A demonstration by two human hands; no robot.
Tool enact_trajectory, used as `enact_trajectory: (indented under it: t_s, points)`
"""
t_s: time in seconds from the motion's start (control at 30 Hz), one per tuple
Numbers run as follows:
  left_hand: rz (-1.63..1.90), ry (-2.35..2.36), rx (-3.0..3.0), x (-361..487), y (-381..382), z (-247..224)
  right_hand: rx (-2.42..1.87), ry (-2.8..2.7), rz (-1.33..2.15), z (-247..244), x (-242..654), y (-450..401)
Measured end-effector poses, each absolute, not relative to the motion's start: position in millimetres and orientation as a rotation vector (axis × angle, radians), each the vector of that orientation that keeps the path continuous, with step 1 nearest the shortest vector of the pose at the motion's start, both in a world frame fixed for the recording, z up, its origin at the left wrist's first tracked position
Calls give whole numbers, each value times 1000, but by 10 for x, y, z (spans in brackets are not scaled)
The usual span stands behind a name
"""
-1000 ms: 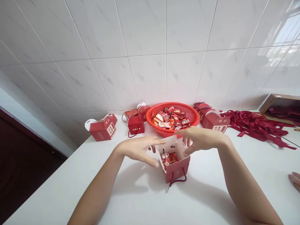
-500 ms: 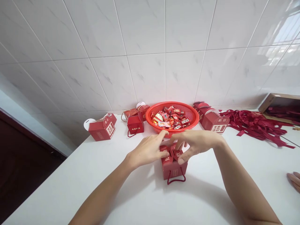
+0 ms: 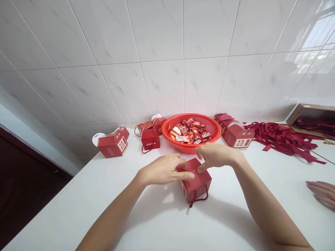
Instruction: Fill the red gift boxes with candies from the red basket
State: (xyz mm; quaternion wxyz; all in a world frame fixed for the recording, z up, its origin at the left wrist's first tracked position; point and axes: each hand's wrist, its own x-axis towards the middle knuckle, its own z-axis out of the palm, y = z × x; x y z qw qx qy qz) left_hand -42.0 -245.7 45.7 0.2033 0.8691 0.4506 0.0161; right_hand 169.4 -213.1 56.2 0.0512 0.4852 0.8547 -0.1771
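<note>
A small red box [image 3: 200, 183] with a dark red cord handle sits on the white table, turned slightly, its top flaps folded flat. My left hand [image 3: 166, 169] is at the box's left side, its thumb stretched over the top and the other fingers bent at the left edge. My right hand [image 3: 216, 156] is at the far right edge of the top, thumb on the box and fingers bent behind it. Just beyond stands a red basket [image 3: 192, 149] with wrapped sweets [image 3: 190, 131] in it.
Red boxes stand at the left [image 3: 112, 144], beside the basket [image 3: 150, 138] and right of it [image 3: 239, 136]. Dark red ribbons [image 3: 282, 141] lie by an open carton [image 3: 295, 113]. Another person's hand [image 3: 323, 193] rests at the right edge.
The box has turned a little, and its two upright lettered flaps no longer show on top. My hands have shifted around it. The other person's hand has come further in from the right.
</note>
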Motion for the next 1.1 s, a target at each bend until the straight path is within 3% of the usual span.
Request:
enact_trajectory:
  t_s: [0.37, 0.53, 0.7, 0.97, 1.1]
  points:
    - [64, 1212, 2334, -386, -2343, 250, 1405, 2630, -451, 443, 1435, -2383]
    - [116, 1164, 2349, -379, -2289, 205, 1520, 2643, -211, 318, 1284, -2524]
    - [94, 1072, 2309, -426, -2283, 278, 1605, 2605, -160, 353, 1672, -2561]
    - [86, 1084, 2307, -592, -2217, 383, 2601, 1948, -132, 272, 2988, -2176]
    - [100, 1063, 2329, -649, -2165, 385, 2753, 1936, -65, 85, 3215, -1928]
